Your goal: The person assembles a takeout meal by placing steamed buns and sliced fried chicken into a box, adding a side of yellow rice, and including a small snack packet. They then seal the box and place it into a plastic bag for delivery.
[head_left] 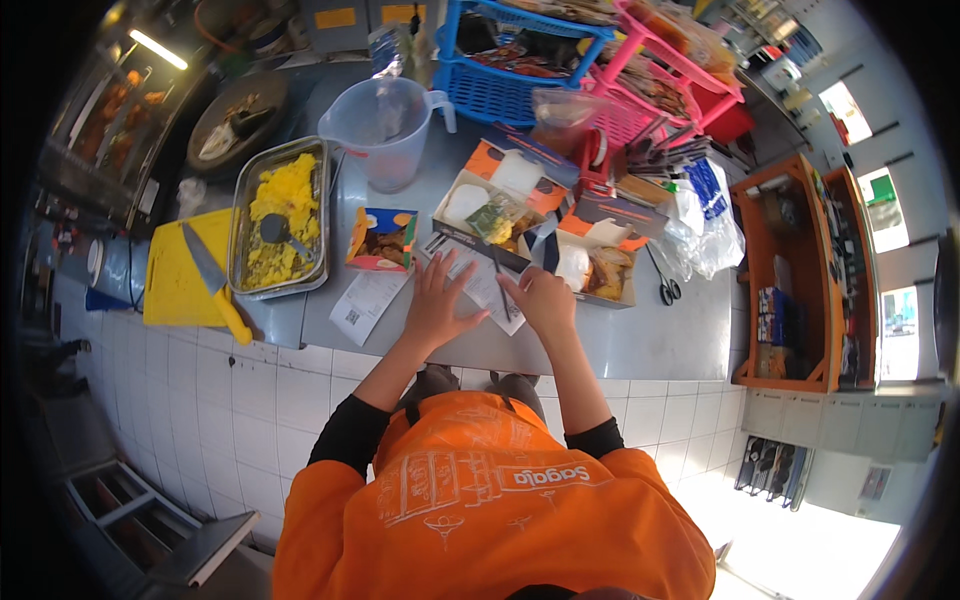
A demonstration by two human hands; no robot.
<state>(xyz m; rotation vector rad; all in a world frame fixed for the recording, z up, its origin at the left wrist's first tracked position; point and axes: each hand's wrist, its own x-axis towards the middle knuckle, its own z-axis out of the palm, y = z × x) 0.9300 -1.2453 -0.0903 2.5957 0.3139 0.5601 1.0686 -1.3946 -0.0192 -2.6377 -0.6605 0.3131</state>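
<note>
A long white paper slip (478,268) lies on the steel table, in front of an open meal box (457,236) with rice and a bagged portion in it. Over the slip's left edge my left hand (437,305) rests with fingers spread, holding nothing. My right hand (545,303) is closed around a slim dark pen (497,258), which stands over the slip's right part. A second open box (609,293) with rice and a browned piece of food sits just beyond the right hand. Left of my hands are another printed slip (362,308) and a small box of fried pieces (384,241).
A metal tray (234,262) of yellow food holds a dark scoop. Beside it, a knife (207,262) lies on a yellow cutting board (165,270). Behind stand a clear jug (385,165), a blue rack (490,88) and a pink rack (640,110). Scissors (668,290) lie at right.
</note>
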